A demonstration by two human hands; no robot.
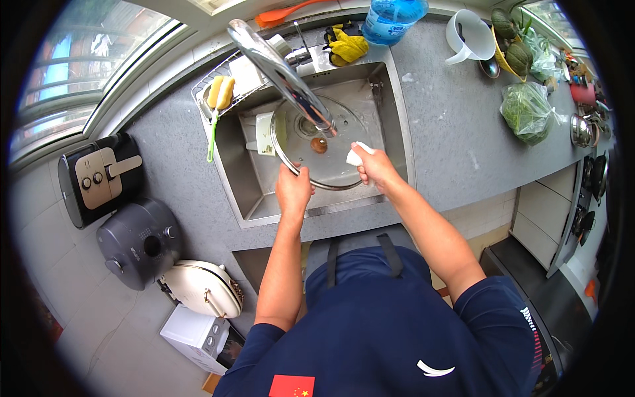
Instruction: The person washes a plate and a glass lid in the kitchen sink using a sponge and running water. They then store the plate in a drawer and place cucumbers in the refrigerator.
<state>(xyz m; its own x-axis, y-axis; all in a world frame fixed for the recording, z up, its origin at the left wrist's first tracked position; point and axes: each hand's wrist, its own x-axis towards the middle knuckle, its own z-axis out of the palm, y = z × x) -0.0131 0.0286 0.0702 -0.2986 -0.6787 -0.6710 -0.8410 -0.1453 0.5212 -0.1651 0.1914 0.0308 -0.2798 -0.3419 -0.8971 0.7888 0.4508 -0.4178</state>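
Observation:
A round, clear glass pan lid with a metal rim (331,187) is held over the stainless steel sink (237,183). My left hand (293,191) grips the rim at its lower left. In my right hand (377,166) is a white cloth or sponge (358,154), held at the lid's right edge. A brown round knob (319,145) shows at the middle of the lid. The chrome faucet (292,84) arches above it; whether water runs is hard to tell. A pale plastic container (266,134) lies in the sink, left of the lid and partly behind it.
Left of the sink, a wire rack (202,101) carries a yellow sponge brush (221,94). Behind are yellow gloves (348,47) and a blue bottle (392,22). A white jug (469,37) and bagged greens (528,111) stand right; an air fryer (101,178) and a cooker (141,243) stand left.

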